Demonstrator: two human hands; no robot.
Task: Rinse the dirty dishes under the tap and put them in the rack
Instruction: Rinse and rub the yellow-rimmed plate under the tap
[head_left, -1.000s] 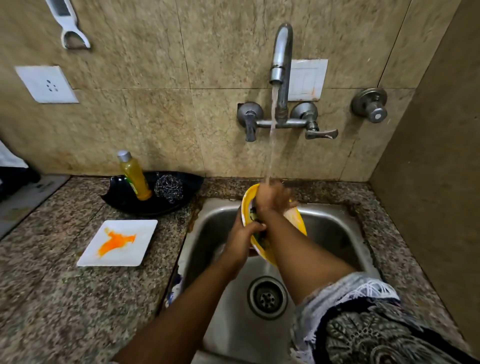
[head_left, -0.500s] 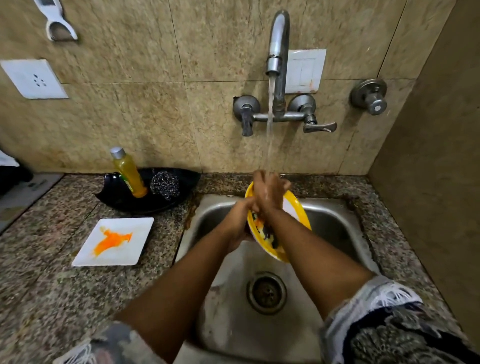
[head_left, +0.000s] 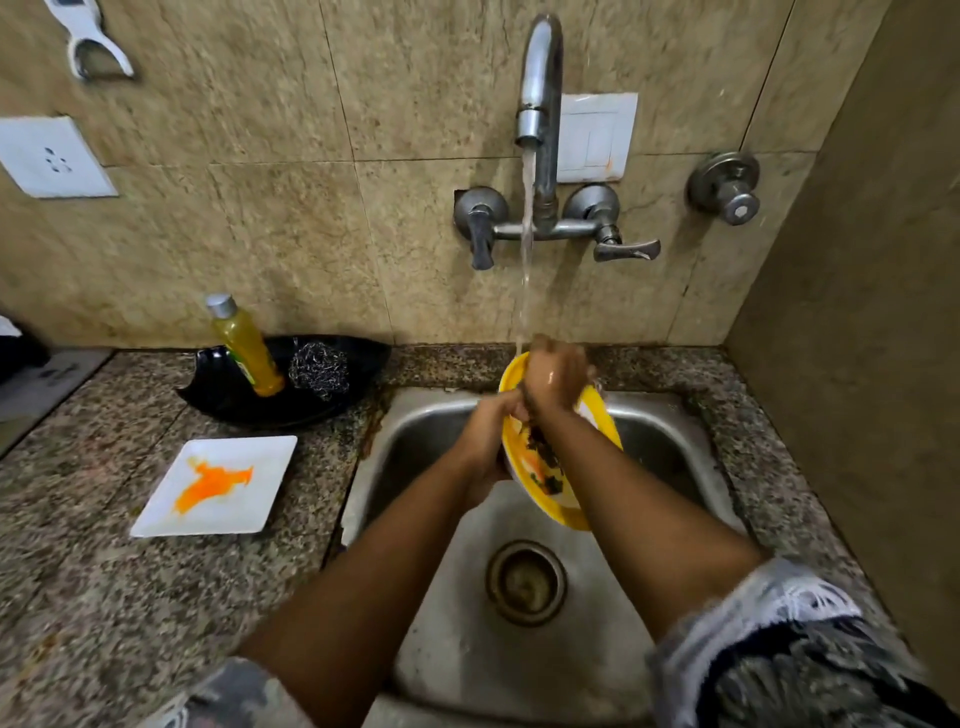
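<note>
Left hand (head_left: 485, 441) clamps the round yellow plate (head_left: 597, 415) under the tap; right hand's (head_left: 556, 374) fingers rub it. The stained white square plate (head_left: 260, 493) waits mid-worktop.

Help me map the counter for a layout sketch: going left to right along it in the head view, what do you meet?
White square plate → yellow bottle → steel scourer → yellow plate held over the sink.

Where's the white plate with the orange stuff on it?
In the head view, the white square plate lies flat on the granite counter, left of the sink and just in front of the black dish.
</note>
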